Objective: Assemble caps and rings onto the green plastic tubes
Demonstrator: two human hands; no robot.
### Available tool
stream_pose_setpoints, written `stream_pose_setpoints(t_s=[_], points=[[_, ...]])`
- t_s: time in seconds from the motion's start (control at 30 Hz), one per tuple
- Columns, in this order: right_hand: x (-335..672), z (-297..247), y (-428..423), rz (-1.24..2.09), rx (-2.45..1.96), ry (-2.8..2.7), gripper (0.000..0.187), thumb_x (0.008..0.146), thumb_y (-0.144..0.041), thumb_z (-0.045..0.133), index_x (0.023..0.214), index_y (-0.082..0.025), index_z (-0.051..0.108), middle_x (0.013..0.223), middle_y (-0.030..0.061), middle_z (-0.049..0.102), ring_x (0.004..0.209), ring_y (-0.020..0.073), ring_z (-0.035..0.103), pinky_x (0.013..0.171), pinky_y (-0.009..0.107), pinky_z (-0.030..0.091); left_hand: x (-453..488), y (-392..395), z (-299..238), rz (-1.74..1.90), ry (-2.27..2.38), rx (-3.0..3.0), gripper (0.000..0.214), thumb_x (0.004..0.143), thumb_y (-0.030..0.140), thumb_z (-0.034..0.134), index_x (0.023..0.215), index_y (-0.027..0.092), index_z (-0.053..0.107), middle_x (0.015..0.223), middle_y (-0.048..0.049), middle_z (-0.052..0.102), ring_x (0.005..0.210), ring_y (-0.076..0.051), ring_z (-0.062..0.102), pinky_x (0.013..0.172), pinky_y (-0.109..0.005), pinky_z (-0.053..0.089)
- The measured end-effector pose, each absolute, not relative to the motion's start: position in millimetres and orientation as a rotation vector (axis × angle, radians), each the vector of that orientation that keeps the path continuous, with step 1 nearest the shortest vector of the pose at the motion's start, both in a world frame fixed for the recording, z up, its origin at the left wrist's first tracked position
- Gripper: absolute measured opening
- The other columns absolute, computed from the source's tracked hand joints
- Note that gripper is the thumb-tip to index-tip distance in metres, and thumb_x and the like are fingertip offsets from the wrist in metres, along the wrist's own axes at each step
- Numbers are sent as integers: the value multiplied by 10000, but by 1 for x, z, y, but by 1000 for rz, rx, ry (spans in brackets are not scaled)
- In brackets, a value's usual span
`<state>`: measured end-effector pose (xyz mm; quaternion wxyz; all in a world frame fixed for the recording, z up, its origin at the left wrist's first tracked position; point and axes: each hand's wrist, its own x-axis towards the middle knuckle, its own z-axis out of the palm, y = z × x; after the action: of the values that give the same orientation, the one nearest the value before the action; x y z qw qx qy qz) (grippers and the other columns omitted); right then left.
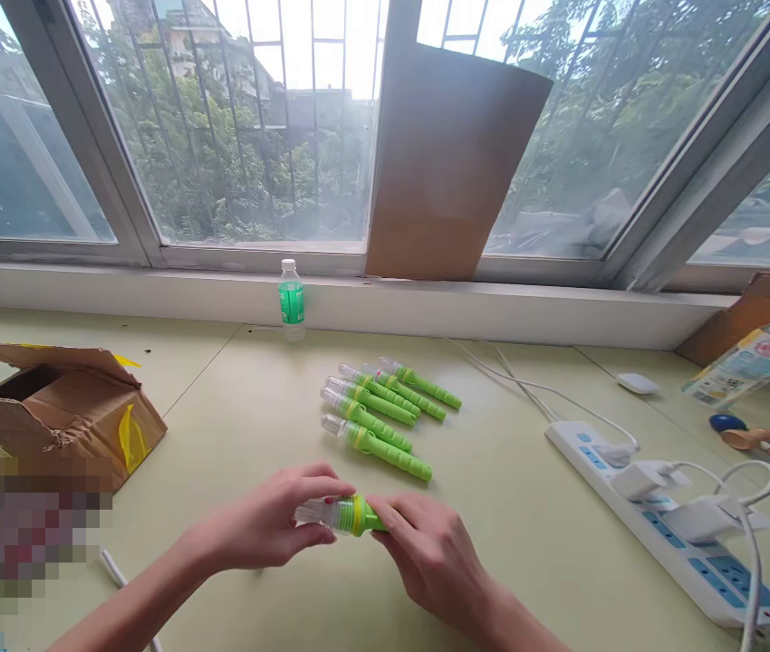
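Note:
Between my two hands lies a green stick with a clear cap (348, 514), held level above the table. My left hand (283, 516) grips the clear cap end, thumb below and fingers over the top. Wrapped round the green handle is my right hand (429, 548), which hides most of it. Just beyond them, several like green sticks with clear caps (389, 451) lie side by side in a slanted row, caps toward the left. The held stick touches none of them.
An open cardboard box (96, 417) sits at left. A bottle with a green label (292, 303) stands by the sill. On the right are a power strip (670, 534) with plugs and cords, a large bottle (752, 362) and a wooden kendama (752, 441). A white cable (113, 570) lies near left.

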<state>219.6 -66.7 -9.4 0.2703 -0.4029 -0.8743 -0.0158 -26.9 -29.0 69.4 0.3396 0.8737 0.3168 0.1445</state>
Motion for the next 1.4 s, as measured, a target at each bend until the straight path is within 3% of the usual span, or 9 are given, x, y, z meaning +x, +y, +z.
stream_pose_setpoints(t_s=[0.27, 0.43, 0.57, 0.63, 0.77, 0.9, 1.07, 1.27, 1.4], points=[[229, 1, -63, 273, -1216, -2246, 73, 901, -222, 535, 949, -191, 581, 757, 21, 635, 614, 151, 582, 558, 241, 431, -15, -24, 40, 600, 583, 2952, 422, 913, 47, 412, 1294, 222, 456, 1145, -107, 611, 932, -223, 599, 796, -395, 518], [228, 3, -60, 176, -1212, -2188, 123, 885, -214, 562, 1001, -200, 603, 769, 27, 650, 624, 159, 586, 551, 247, 413, -12, -23, 46, 822, 880, 2470, 484, 892, 337, 552, 1326, 214, 374, 1207, -123, 552, 980, -221, 602, 810, -349, 529], [226, -3, -62, -71, -1123, -2168, 134, 896, -181, 546, 1009, -182, 617, 820, 65, 678, 682, 179, 617, 594, 262, 428, -6, -19, 53, 631, 1235, 2029, 348, 970, 440, 300, 1162, 212, 480, 790, -18, 640, 602, -158, 588, 625, -320, 513], [226, -3, -63, -49, -1123, -2207, 141, 909, -197, 526, 1013, -179, 621, 797, 66, 680, 651, 175, 610, 579, 260, 429, -5, -19, 53, 541, 1175, 2014, 332, 943, 443, 381, 1170, 221, 479, 729, 2, 623, 608, -163, 585, 651, -329, 510], [226, -2, -60, 140, -1215, -2188, 201, 938, -276, 486, 1052, -171, 615, 738, 54, 664, 595, 161, 588, 538, 245, 426, -7, -20, 49, 776, 1042, 1985, 653, 802, 397, 644, 1347, 295, 298, 1202, -84, 536, 1036, -218, 556, 810, -332, 511], [225, -3, -60, 74, -1243, -2172, 197, 932, -264, 504, 1059, -174, 626, 757, 56, 662, 619, 164, 588, 561, 250, 420, -10, -16, 47, 651, 1150, 1767, 423, 940, 486, 367, 1288, 247, 366, 894, -43, 591, 684, -157, 578, 560, -277, 505], [223, -6, -61, 21, -1205, -2230, 206, 926, -223, 517, 1090, -192, 637, 798, 60, 689, 677, 168, 624, 589, 242, 424, -16, -12, 49, 609, 905, 1725, 746, 808, 421, 644, 1395, 311, 197, 1154, -85, 512, 872, -168, 605, 678, -283, 541], [219, -8, -63, -151, -1180, -2234, 236, 929, -191, 508, 1120, -170, 646, 799, 86, 700, 700, 185, 632, 626, 263, 443, -10, -11, 40, 469, 1135, 1633, 420, 913, 567, 340, 1002, 194, 511, 724, 5, 558, 519, -117, 540, 402, -206, 423], [218, 1, -67, 51, -1208, -2220, 224, 933, -236, 500, 1060, -174, 674, 754, 69, 699, 642, 174, 612, 575, 248, 444, -6, -11, 36, 621, 1048, 1766, 272, 901, 454, 471, 1015, 209, 497, 735, 28, 582, 549, -97, 524, 488, -205, 431]])
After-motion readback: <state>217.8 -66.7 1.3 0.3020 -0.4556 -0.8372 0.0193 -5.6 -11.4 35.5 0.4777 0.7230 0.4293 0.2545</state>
